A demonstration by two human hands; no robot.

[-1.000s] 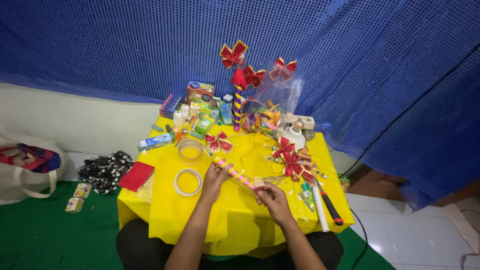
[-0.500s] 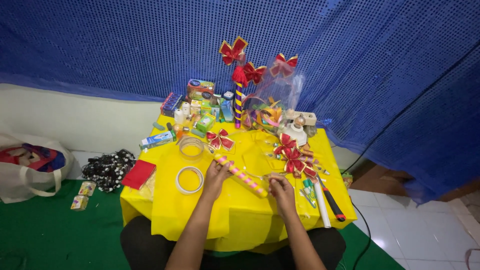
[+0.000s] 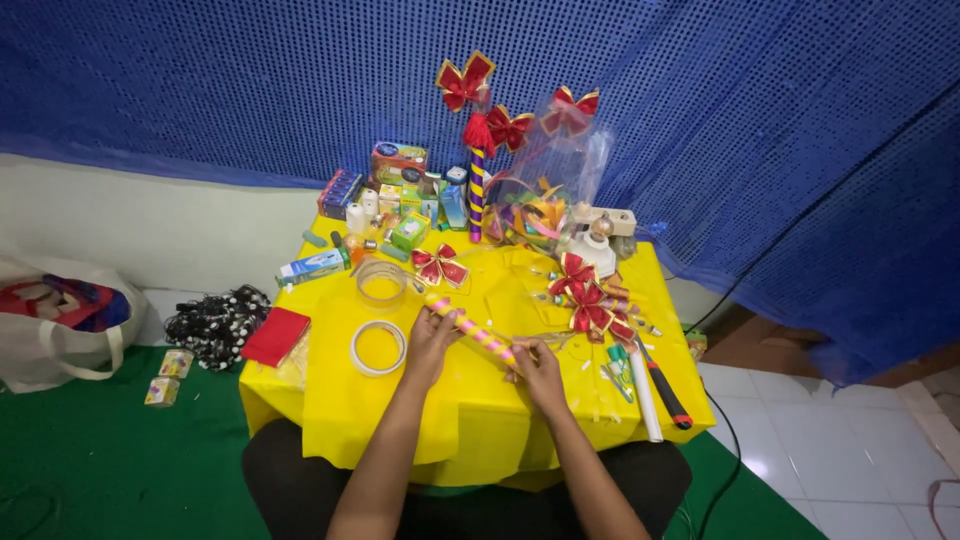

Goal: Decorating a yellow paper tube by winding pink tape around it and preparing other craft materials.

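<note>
A pink and yellow striped stick (image 3: 472, 328) lies slantwise between my two hands over the yellow table (image 3: 340, 410). My left hand (image 3: 432, 336) grips its upper left end. My right hand (image 3: 538, 364) is closed on its lower right end. Just left of my left hand lie two tape rings, a white one (image 3: 377, 347) and a clear one (image 3: 381, 281). A red and gold ribbon bow (image 3: 439, 264) sits beyond the stick.
Red bows (image 3: 589, 300), a white tube (image 3: 644, 394) and a red-handled tool (image 3: 664, 384) lie at the right. Boxes and small bottles (image 3: 395, 200) crowd the back, with a striped pole (image 3: 476, 195) topped by bows. A red pad (image 3: 276, 336) overhangs the left edge. A bag (image 3: 60, 320) rests on the green floor.
Both hands keep hold of the striped stick and have shifted only slightly. The camera has tilted a little, so the table sits lower in view.
</note>
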